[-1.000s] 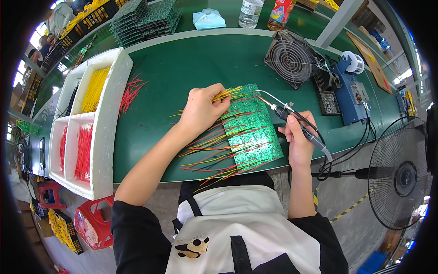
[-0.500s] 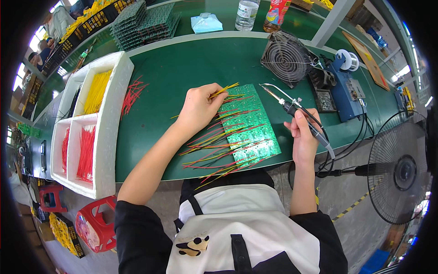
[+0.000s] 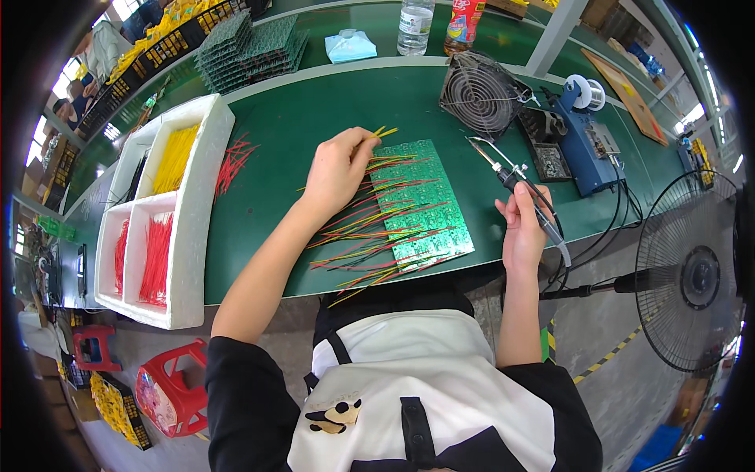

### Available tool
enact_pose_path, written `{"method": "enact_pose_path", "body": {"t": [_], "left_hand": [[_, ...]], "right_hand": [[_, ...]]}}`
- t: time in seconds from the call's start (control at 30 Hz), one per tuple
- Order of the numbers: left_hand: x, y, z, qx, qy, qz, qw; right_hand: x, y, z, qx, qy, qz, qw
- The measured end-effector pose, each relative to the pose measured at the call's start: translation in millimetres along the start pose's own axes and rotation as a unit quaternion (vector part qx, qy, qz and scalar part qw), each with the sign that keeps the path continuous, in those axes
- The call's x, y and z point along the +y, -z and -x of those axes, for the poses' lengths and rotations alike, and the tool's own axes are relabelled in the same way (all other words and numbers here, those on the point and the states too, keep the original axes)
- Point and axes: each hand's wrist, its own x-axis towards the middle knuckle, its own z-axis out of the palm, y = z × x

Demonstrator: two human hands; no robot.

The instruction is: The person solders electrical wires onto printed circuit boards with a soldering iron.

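My left hand (image 3: 336,171) is closed in a pinch on yellow wires (image 3: 383,132), whose ends stick out past the fingertips at the board's far left corner. Beneath and beside it lies a green circuit board panel (image 3: 431,197). Red, yellow and black wires (image 3: 358,228) run across its left edge in rows, with their loose ends spread over the table. In my right hand (image 3: 523,228) is a soldering iron (image 3: 507,179) with a thin metal guide tube, held like a pen. Its tip points up and left, off the board's right side.
A white foam box (image 3: 189,259) at left holds yellow, red and black wires; loose red wires (image 3: 234,164) lie beside it. Behind the iron stand a small square fan (image 3: 481,98) and a blue soldering station (image 3: 586,145) with a solder spool (image 3: 584,93). Two bottles (image 3: 415,30) stand at the back.
My left hand has drawn slightly back toward the far left, and the yellow wire ends reach less far over the board. The soldering iron has shifted a little right, away from the board.
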Motion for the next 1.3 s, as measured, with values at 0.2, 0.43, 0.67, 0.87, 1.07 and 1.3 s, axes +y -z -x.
{"method": "enact_pose_path", "body": {"t": [0.2,0.43,0.67,0.87,1.07,1.3], "left_hand": [[16.9,23.1,-3.5,0.052,-0.031,0.002,0.998],[33.1,-0.6,22.9,-0.102,0.024,0.084,0.991],[29.0,-4.1,21.7,-0.113,0.046,0.030,0.992],[33.2,-9.4,21.8,-0.103,0.048,-0.029,0.993],[27.3,-13.8,22.8,-0.082,0.037,-0.039,0.995],[28.1,-15.2,24.1,-0.064,0.034,-0.049,0.996]], "right_hand": [[0.5,2.4,2.4,-0.007,0.004,-0.007,1.000],[-2.3,2.1,9.8,-0.051,-0.017,-0.006,0.999],[-3.3,-0.3,15.2,-0.063,-0.020,0.004,0.998],[-3.9,0.1,15.7,-0.094,-0.031,0.041,0.994],[-2.4,1.8,16.6,-0.106,-0.027,0.044,0.993],[-1.9,-0.2,16.9,-0.112,-0.020,0.061,0.992]]}}
